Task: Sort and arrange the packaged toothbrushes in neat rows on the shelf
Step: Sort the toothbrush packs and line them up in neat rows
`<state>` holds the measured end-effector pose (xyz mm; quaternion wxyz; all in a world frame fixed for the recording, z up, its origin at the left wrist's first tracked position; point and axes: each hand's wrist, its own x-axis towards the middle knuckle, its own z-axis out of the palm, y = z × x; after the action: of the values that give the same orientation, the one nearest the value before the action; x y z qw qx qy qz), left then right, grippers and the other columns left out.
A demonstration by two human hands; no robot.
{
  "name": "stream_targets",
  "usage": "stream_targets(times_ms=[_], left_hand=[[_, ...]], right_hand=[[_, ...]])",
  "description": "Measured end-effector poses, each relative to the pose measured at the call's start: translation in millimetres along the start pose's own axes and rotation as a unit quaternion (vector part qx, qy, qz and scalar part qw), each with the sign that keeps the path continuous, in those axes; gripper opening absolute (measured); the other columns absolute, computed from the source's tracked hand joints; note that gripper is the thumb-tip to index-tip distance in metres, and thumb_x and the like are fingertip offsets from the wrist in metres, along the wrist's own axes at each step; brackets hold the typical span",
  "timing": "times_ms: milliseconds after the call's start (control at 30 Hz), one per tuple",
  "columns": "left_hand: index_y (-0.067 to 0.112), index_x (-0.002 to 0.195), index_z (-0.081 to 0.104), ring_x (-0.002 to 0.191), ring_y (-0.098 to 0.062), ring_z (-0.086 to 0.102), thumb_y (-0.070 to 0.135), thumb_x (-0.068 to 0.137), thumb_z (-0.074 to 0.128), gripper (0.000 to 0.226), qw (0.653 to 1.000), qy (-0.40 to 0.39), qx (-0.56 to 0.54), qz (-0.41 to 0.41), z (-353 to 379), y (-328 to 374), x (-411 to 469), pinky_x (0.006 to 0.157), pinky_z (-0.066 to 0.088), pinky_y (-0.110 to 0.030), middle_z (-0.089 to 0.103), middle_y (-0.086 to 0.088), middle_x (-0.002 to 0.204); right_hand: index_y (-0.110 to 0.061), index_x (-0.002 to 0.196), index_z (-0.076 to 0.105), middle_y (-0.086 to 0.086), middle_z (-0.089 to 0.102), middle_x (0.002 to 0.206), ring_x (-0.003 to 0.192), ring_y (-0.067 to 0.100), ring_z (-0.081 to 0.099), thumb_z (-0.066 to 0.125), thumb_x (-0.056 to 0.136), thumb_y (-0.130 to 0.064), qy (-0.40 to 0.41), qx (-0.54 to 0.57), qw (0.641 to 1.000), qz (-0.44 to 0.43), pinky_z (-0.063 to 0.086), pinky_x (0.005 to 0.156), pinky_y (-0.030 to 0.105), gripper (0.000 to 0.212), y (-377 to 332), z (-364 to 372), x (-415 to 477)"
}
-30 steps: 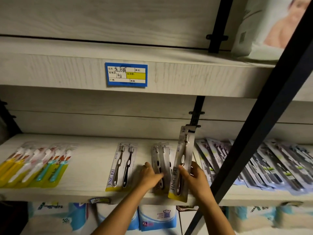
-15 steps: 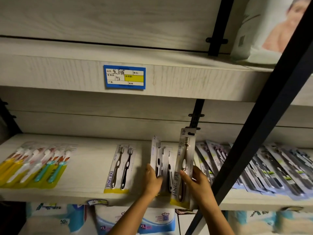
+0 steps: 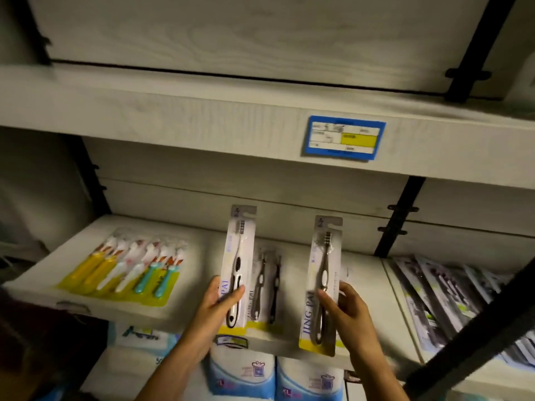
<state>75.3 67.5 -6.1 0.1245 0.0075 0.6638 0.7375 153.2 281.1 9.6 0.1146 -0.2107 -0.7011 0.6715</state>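
Observation:
My left hand (image 3: pixel 215 306) grips a carded white and black toothbrush pack (image 3: pixel 238 256) and holds it upright above the shelf (image 3: pixel 202 311). My right hand (image 3: pixel 348 309) grips a second carded pack with a grey toothbrush (image 3: pixel 322 279), also upright. Between the two held packs a twin pack of dark toothbrushes (image 3: pixel 267 287) lies flat on the shelf. A wide pack of yellow, white and teal toothbrushes (image 3: pixel 127 270) lies flat at the left. A loose overlapping pile of blue-backed toothbrush packs (image 3: pixel 443 296) covers the shelf section at the right.
An upper shelf carries a blue and yellow price tag (image 3: pixel 344 138) on its front edge. Black metal uprights (image 3: pixel 399 215) stand behind the shelf, and a dark diagonal bar (image 3: pixel 477 325) crosses the lower right. Blue and white soft packages (image 3: pixel 243 371) sit on the shelf below.
My view has swung left, so everything sits further right. My left hand has lifted a single pack off the shelf and holds it upright. My right hand still holds its pack.

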Motion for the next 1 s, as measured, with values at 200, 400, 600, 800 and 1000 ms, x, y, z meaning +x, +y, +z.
stream_targets(times_ms=[200,400,600,800,1000], left_hand=[[0.002,0.123,0.052,0.091,-0.022,0.061,0.009,0.082,0.065,0.043,1.0,0.0,-0.016,-0.027,-81.1,0.5,18.0,0.083,0.048,-0.034,0.065,-0.014,0.111],[0.01,0.119,0.056,0.089,-0.014,0.064,0.003,0.084,0.061,0.037,0.999,-0.04,-0.018,-0.016,-134.2,10.3,34.2,0.064,0.051,-0.015,0.068,-0.008,0.107],[0.012,0.115,0.058,0.081,-0.001,0.067,-0.002,0.083,0.06,0.035,0.998,-0.058,-0.018,0.003,-144.5,11.8,41.4,0.066,0.05,-0.011,0.07,0.001,0.1],[0.008,0.137,0.042,0.113,-0.022,0.057,0.0,0.082,0.064,0.059,0.994,-0.073,-0.078,-0.027,-152.8,7.5,46.1,0.107,0.037,-0.043,0.06,-0.01,0.125],[0.015,0.131,0.047,0.106,-0.013,0.058,0.006,0.083,0.064,0.052,0.993,-0.094,-0.062,-0.022,-149.3,14.0,48.2,0.102,0.039,-0.034,0.06,-0.002,0.124]], right_hand=[[-0.021,0.11,0.053,-0.002,0.062,0.093,0.082,0.007,0.06,0.057,0.091,-0.016,0.05,0.038,0.998,0.018,0.049,0.057,0.019,0.021,-1.7,73.1,-5.7],[-0.015,0.105,0.053,0.005,0.062,0.1,0.089,0.016,0.062,0.062,0.087,-0.026,0.043,-0.134,0.989,0.052,0.055,0.076,0.034,0.023,18.5,147.8,19.0],[-0.01,0.118,0.054,0.012,0.065,0.115,0.104,0.027,0.061,0.057,0.091,-0.032,0.061,-0.302,0.948,0.081,0.047,0.084,0.031,0.036,37.7,192.7,59.3],[-0.008,0.121,0.048,0.011,0.059,0.123,0.112,0.028,0.057,0.041,0.097,-0.035,0.094,-0.457,0.882,0.072,0.047,0.089,0.036,0.036,34.9,201.9,59.3],[-0.011,0.134,0.037,0.008,0.042,0.136,0.124,0.024,0.043,0.037,0.099,-0.03,0.08,-0.579,0.811,0.019,0.042,0.099,0.032,0.041,44.5,195.4,59.8]])
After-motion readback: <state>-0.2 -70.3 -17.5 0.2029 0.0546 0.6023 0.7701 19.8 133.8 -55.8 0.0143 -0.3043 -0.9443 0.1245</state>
